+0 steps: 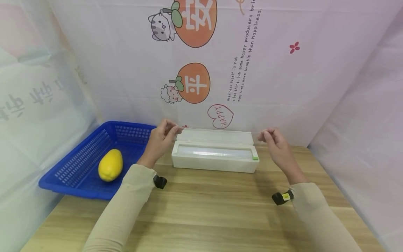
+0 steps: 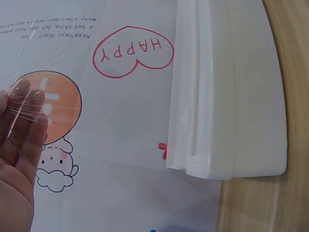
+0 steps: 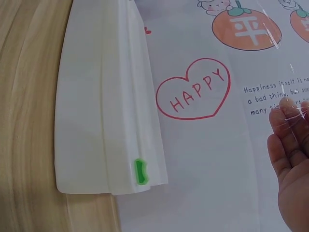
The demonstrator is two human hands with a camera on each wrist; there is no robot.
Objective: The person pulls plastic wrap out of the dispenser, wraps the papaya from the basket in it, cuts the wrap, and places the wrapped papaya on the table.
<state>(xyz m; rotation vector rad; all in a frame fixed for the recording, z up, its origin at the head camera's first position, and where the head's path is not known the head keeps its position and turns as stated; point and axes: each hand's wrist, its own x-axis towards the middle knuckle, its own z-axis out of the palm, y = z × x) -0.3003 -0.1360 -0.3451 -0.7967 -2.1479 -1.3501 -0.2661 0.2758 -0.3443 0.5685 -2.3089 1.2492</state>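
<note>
A sheet of clear plastic wrap [image 2: 25, 107] is pinched at one side by my left hand [image 1: 161, 142], its creases bunched across the fingertips in the left wrist view. My right hand [image 1: 278, 149] pinches the other side, where wrinkled wrap [image 3: 291, 116] glints at the fingers. Between and below the hands sits a white plastic wrap dispenser [image 1: 214, 164] with its lid [image 1: 217, 136] raised at the back. A translucent roll [image 1: 207, 151] shows through its top, and a green slide cutter [image 1: 255, 158] sits at its right end.
To the left, a blue plastic basket [image 1: 72, 154] holds a yellow lemon-shaped fruit [image 1: 111, 165]. All stands on a wooden table [image 1: 204, 210]. A printed white cloth [image 1: 267, 77] hangs behind, close to the dispenser, and further cloth covers both sides.
</note>
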